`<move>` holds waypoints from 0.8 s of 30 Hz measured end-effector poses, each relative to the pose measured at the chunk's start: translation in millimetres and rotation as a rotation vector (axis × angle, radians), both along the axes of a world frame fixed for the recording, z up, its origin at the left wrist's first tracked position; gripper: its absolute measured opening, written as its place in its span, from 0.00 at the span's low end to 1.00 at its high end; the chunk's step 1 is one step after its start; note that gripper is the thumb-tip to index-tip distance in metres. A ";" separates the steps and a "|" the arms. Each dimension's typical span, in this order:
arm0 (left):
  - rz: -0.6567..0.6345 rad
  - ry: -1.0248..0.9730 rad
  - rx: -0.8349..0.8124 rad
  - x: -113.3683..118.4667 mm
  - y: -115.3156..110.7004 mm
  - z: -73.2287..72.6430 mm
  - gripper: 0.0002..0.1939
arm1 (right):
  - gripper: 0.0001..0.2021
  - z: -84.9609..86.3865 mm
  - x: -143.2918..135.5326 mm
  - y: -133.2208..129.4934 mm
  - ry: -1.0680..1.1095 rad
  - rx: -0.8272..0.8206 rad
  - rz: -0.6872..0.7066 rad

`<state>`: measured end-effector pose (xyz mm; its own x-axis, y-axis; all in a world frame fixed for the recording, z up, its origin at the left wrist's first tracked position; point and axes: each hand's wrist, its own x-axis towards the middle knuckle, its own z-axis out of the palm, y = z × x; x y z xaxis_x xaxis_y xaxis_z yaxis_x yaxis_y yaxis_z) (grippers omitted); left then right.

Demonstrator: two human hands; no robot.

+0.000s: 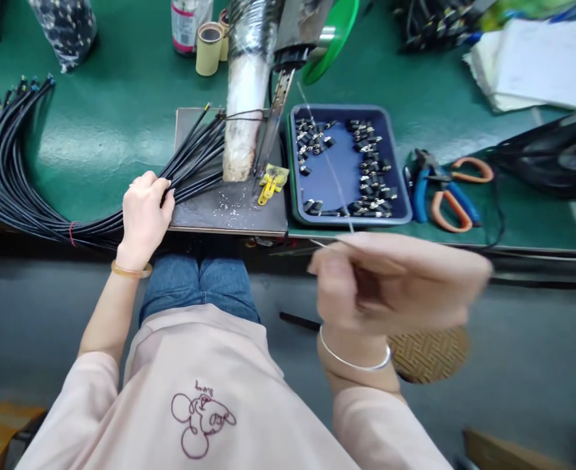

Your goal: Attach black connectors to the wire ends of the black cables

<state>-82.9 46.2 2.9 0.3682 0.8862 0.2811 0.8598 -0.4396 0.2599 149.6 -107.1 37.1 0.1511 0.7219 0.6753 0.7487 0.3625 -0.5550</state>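
My left hand (145,212) is closed around a bundle of black cables (92,230) at the table's front edge. The cable ends fan out over a dark board (209,212) and pass behind a white wrapped tube (240,140). My right hand (390,281), smeared a little by motion, pinches a thin solder wire (337,186) in front of the blue tray. That wire runs up toward a green spool (334,42). Beside the tube a soldering iron (275,108) points down at the board, near a small yellow clip (270,186).
Small black connectors (373,166) lie in the blue tray (400,189). To its right are pliers (428,176) with blue and orange handles. Papers (547,65), a bottle (186,26) and a bag of small parts (70,29) stand farther back. A woven stool (430,356) is below.
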 end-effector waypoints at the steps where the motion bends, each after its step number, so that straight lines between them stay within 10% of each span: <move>1: -0.024 -0.006 0.001 -0.8 -0.7 1.9 0.08 | 0.08 4.7 -2.1 2.6 -0.080 0.039 0.005; 8: -0.127 -0.120 -0.020 -12.4 2.5 8.5 0.06 | 0.03 6.6 13.6 15.8 -0.260 -0.337 0.103; 17: -0.069 -0.189 0.021 1.0 13.2 1.5 0.07 | 0.07 -26.0 76.0 70.4 -0.276 -0.392 -0.371; 24: -0.121 -0.115 0.081 -0.9 7.6 -3.8 0.07 | 0.08 -46.1 84.7 108.8 -0.319 -0.452 -0.224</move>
<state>-83.9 53.8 -0.9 0.4323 0.8101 0.3960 0.7657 -0.5617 0.3134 234.3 1.7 -8.9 0.1729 0.9225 0.3452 0.9347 -0.0432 -0.3527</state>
